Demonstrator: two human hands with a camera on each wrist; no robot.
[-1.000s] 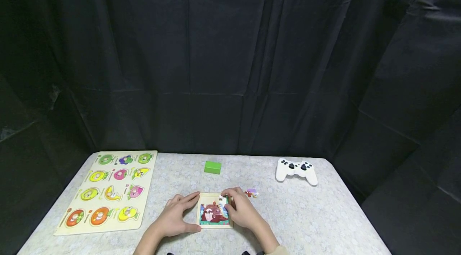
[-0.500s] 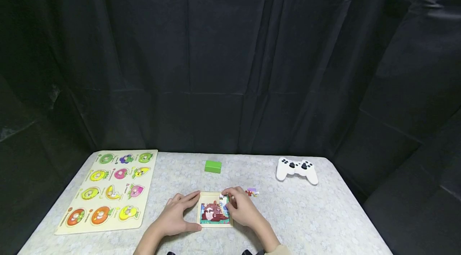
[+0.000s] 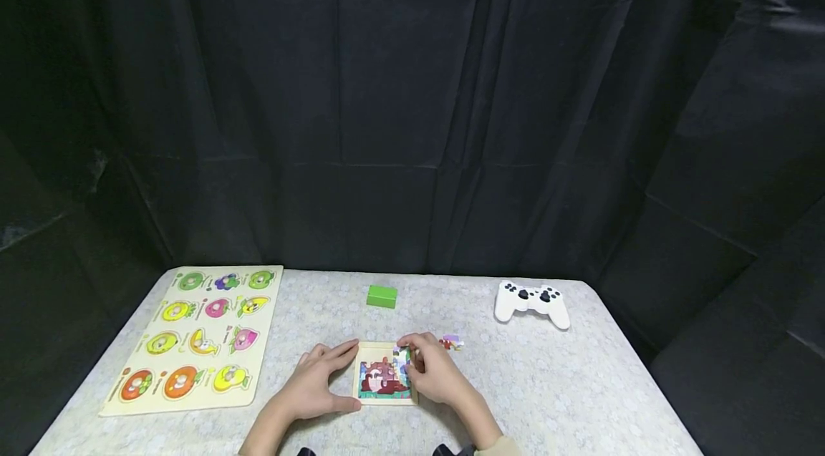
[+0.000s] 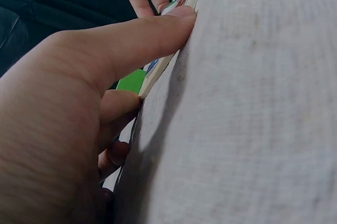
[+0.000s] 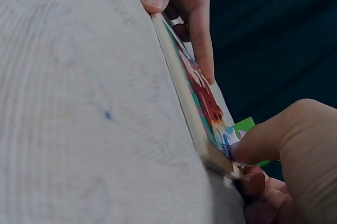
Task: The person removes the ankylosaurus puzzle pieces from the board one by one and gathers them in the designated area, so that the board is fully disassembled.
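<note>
A small wooden jigsaw tray [image 3: 387, 403] lies on the cloth, partly filled with pieces that form a reddish-brown animal [image 3: 384, 379]. My left hand [image 3: 317, 384] is spread along its left side, thumb at the near corner and forefinger at the far corner. In the left wrist view that straight thumb [image 4: 142, 37] touches the tray's edge. At the right side, my right hand [image 3: 433, 374] pinches a pale, multicoloured puzzle piece [image 3: 399, 353] near the far right corner. My right thumb [image 5: 258, 142] presses down there in the right wrist view; the fingers partly hide the piece.
Loose puzzle pieces [image 3: 452, 342] lie just beyond my right hand. A green block [image 3: 382, 296] sits behind the tray. To the left is a large fruit puzzle board [image 3: 215, 356]; a white game controller [image 3: 531, 304] lies back right. A dark curtain [image 3: 399, 119] hangs behind.
My left hand stays in place. The right fingers shift slightly at the tray's far right corner, and a lavender patch of the piece now shows by the fingertips.
</note>
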